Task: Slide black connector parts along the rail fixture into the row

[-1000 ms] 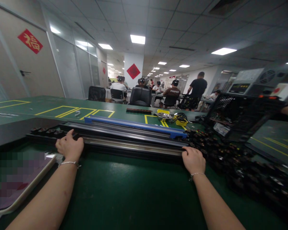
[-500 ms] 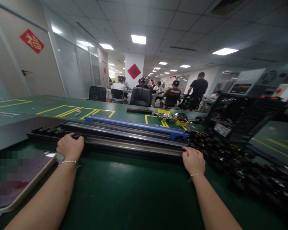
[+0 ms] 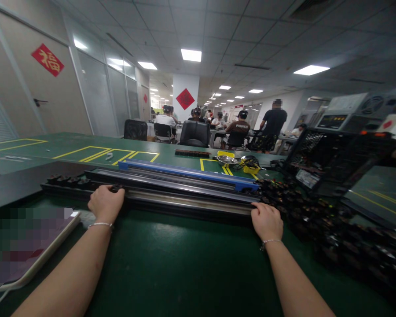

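Observation:
A long black rail (image 3: 191, 205) with a shiny metal strip lies across the green table in front of me. My left hand (image 3: 106, 203) is closed near its left part, thumb and fingers around a small black part (image 3: 117, 188) that sits on the rail and is mostly hidden. Left of that hand, several small black parts (image 3: 69, 180) stand in a row on the rail. At the rail's right end, my right hand (image 3: 267, 221) is closed over the edge, its fingertips curled on top. A second black rail (image 3: 185, 187) and a blue rail (image 3: 188, 171) lie just behind.
A heap of small black parts (image 3: 336, 233) covers the right side, with an open black computer case (image 3: 330, 163) behind it. A white-edged tablet-like device (image 3: 53, 259) lies at left. Beyond are a metal bowl (image 3: 227, 160), cables and yellow tape marks. People sit farther back.
My left hand has slid a little to the right along the rail with the small black part. My right hand stays at the rail's right end.

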Action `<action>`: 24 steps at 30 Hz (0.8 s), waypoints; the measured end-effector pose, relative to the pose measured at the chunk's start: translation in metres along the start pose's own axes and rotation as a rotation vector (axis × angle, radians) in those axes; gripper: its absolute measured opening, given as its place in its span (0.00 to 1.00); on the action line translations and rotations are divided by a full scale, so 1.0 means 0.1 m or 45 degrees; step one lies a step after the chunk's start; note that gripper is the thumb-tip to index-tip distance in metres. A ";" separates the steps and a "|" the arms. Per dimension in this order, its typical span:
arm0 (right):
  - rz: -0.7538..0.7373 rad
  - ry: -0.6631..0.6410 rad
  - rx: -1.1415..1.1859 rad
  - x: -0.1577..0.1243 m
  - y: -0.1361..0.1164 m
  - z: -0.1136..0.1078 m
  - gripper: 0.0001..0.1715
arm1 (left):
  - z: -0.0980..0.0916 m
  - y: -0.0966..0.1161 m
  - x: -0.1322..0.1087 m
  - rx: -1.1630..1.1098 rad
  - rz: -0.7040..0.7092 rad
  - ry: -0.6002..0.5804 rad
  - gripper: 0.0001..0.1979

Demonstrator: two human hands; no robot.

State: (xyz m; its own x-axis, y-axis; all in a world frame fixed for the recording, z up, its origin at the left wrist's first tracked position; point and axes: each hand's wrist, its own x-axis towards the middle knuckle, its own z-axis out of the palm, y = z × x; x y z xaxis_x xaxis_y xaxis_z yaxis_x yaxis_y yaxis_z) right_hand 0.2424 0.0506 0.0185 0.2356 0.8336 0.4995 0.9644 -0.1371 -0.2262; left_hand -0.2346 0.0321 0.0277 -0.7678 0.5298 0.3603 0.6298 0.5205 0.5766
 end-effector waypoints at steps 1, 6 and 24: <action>0.006 -0.008 0.003 0.00 0.00 0.00 0.22 | 0.00 0.01 -0.01 0.004 0.004 -0.002 0.25; 0.033 -0.033 0.011 0.00 -0.01 -0.02 0.22 | -0.02 0.05 -0.05 0.018 -0.003 -0.022 0.25; 0.015 -0.028 0.021 0.00 -0.01 -0.01 0.22 | -0.01 0.11 -0.13 0.048 0.068 -0.022 0.23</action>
State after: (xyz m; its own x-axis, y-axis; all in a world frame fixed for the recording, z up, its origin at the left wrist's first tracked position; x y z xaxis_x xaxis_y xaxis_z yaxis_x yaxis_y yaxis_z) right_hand 0.2418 0.0501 0.0193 0.2437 0.8437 0.4784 0.9595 -0.1381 -0.2454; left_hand -0.2173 0.0307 0.0299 -0.7309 0.5688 0.3770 0.6741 0.5156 0.5289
